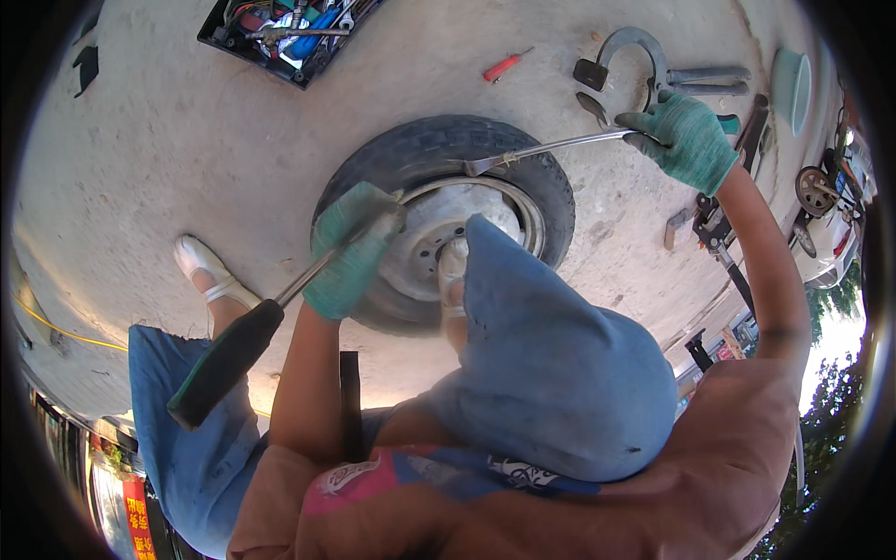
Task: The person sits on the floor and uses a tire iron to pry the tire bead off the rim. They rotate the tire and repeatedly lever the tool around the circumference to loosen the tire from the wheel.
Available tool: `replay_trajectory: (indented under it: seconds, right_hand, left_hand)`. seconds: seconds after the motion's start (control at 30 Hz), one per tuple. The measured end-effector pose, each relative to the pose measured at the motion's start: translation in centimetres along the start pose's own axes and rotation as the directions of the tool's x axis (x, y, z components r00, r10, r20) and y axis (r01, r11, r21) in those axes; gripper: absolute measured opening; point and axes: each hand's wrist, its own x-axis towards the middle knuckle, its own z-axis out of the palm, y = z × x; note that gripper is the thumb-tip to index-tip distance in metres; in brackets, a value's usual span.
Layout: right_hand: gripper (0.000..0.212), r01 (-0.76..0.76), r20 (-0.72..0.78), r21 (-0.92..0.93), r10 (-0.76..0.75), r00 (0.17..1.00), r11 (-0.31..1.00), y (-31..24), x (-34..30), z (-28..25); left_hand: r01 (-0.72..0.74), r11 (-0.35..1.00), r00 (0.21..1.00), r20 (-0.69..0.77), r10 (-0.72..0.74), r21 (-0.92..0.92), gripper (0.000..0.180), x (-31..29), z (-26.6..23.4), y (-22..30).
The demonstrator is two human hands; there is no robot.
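Observation:
A black tyre [373,161] on a silver-grey steel wheel rim [411,257] lies flat on the concrete, with one of my shoes [453,259] on the rim. My left hand [353,250], in a green glove and slightly blurred, is closed round the shaft of a pry bar [229,362]. That bar's thick black and green handle points back toward my leg, and its far end is by the rim's edge. My right hand [686,140], also gloved, grips a second pry bar [560,145]. Its flattened tip rests at the tyre's upper sidewall near the rim.
A black tray [308,70] of tools stands at the far left, and a red screwdriver [504,67] lies beyond the tyre. Far right are a large curved metal tool [644,42], a pale green basin [791,91] and a jack-like metal tool [714,229].

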Motion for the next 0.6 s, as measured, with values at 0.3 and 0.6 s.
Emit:
replay_trajectory:
  seconds: [0.3,0.6]
  right_hand:
    - [0.018,0.265,0.027,-0.500,-0.291,0.956,0.825,-4.0,7.3,-7.4]
    - [0.011,0.551,0.465,-0.391,-0.358,0.809,0.737,-9.1,12.9,-14.7]
  left_hand:
    - [-0.142,0.950,0.982,0.161,0.100,0.279,0.023,1.7,-0.9,-0.9]
    - [-0.372,0.653,0.807,0.578,-0.124,0.660,0.033,5.7,-3.5,0.8]
